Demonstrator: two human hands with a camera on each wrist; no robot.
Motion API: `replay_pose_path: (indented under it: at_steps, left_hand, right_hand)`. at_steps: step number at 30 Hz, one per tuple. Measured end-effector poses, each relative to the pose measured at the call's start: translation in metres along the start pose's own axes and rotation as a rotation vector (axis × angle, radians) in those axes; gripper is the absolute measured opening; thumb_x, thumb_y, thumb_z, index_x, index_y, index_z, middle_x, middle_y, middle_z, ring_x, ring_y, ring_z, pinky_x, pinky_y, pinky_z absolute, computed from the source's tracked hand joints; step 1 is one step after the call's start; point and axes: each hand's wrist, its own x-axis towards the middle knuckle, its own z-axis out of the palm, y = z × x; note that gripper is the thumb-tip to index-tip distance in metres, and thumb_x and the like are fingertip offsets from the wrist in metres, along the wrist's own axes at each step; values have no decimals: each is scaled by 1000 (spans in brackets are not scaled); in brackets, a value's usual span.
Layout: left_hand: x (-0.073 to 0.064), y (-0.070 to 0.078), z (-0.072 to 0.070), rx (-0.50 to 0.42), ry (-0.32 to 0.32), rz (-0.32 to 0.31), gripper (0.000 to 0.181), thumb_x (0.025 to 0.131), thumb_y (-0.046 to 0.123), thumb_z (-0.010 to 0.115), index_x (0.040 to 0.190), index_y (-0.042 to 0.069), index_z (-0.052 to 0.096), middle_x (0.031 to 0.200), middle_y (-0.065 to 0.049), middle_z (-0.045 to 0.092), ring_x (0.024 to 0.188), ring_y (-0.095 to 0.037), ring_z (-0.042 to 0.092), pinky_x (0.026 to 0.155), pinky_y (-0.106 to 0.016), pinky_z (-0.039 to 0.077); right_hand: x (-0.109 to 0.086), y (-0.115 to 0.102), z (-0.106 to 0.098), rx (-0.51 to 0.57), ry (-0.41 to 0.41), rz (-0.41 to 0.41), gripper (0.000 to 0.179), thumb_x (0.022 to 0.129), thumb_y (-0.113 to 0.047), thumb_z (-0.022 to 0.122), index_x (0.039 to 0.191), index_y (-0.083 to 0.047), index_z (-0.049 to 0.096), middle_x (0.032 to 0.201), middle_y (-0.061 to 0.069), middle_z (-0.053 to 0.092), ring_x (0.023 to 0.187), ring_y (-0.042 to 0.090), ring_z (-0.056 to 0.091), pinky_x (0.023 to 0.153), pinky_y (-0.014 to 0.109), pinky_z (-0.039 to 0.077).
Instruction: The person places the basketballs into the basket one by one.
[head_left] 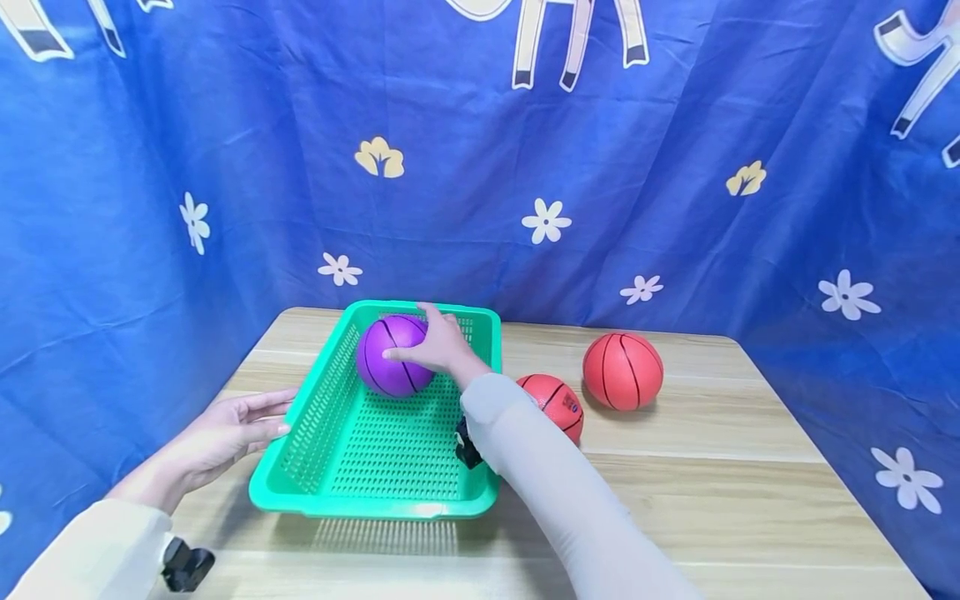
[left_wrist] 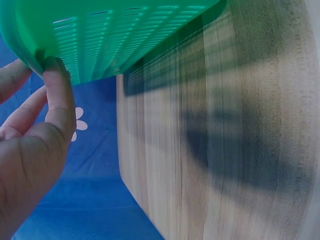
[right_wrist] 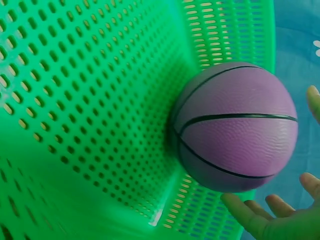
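A green plastic basket (head_left: 397,458) with slotted sides stands on the left part of the table. My left hand (head_left: 225,433) pinches its left rim between thumb and fingers; the left wrist view shows the fingertips (left_wrist: 56,75) at that rim. Inside the basket, at the far end, sits a purple ball (head_left: 393,357) with black lines, like a small basketball. My right hand (head_left: 438,342) is over the basket beside this ball, fingers spread. In the right wrist view, the fingers (right_wrist: 245,215) are loosely extended, one tip right at the ball's edge.
Right of the basket lies a red ball (head_left: 551,400), partly hidden by my right sleeve. Another red ball (head_left: 622,372) sits farther right on the wooden table (head_left: 720,500). A blue patterned curtain (head_left: 465,183) hangs behind and along both sides.
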Motion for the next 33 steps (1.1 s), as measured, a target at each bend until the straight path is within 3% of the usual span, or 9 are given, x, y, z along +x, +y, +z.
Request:
replay_pose_path:
  at_steps: [10,22,30,33]
  left_hand:
    - [0,-2,-2,2,-9,6,71,95,9,59,144,-15,15,142,-39,23,104,8,51,88,-19,47]
    - [2,-3,-2,2,-9,7,71,95,9,58,144,-16,14,141,-39,26,104,6,52,88,-19,48]
    - [3,-5,-3,-3,-13,16,69,95,6,57,144,-17,13,134,-19,43,104,3,54,87,-20,49]
    - [3,-6,-3,-5,-16,19,69,95,6,57,144,-17,12,134,-17,44,104,3,55,87,-20,49]
  right_hand:
    - [-1,-11,-32,44,12,-100,91,74,-50,78,148,-23,33,141,8,41,124,22,43,92,44,48]
    - [-5,5,-72,222,166,-256,53,85,-42,71,132,-23,55,125,2,58,109,16,59,86,32,52]
    - [-8,29,-96,228,267,-330,37,89,-36,68,122,-21,63,114,-2,63,101,11,61,81,31,53]
    - [-9,39,-104,200,324,-363,32,89,-32,68,118,-18,65,109,0,65,97,12,62,81,32,53]
